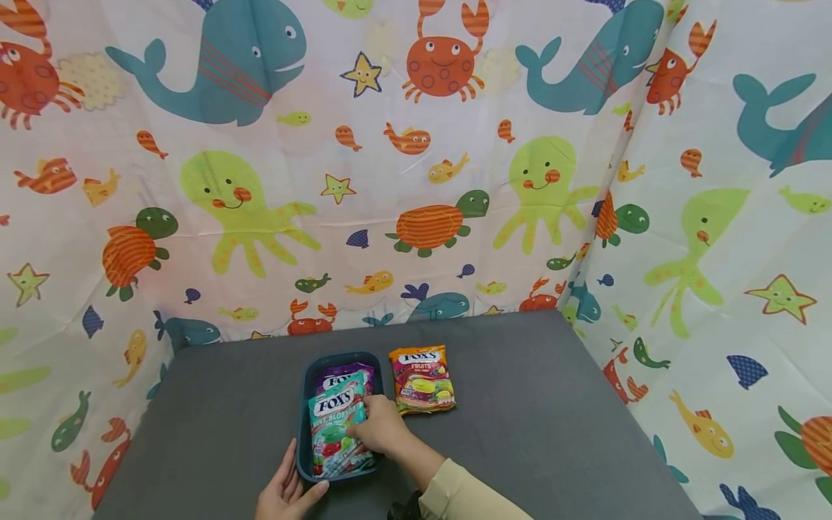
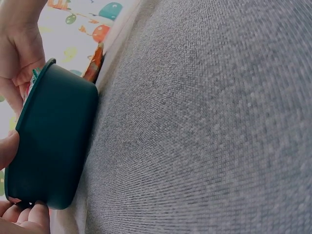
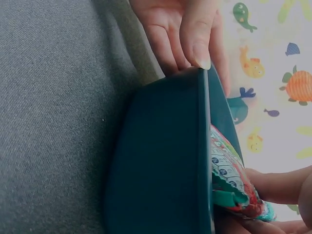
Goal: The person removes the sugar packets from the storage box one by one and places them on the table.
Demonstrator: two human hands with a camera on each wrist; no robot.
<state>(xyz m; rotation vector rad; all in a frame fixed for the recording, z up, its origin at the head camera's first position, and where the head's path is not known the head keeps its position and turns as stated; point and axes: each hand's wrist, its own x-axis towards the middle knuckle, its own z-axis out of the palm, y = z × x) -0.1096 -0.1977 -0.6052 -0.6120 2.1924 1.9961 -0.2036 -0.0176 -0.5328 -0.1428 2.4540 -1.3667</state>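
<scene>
A dark teal plastic container (image 1: 302,453) stands on the grey cloth. Inside it lie a green FOX'S candy packet (image 1: 338,426), nearer me, and a purple FOX'S packet (image 1: 344,372) partly beneath it. My right hand (image 1: 382,426) reaches over the container's right side and pinches the green packet's right edge between thumb and fingers. My left hand (image 1: 289,491) holds the container at its near left corner. In the right wrist view its thumb (image 3: 197,44) lies on the rim, with the other fingers against the wall. Just right of the container lies an orange FOX'S fruits packet (image 1: 424,379).
The grey cloth surface (image 1: 520,433) extends to both sides of the container. Behind and beside it hang white curtains (image 1: 364,253) printed with sea animals.
</scene>
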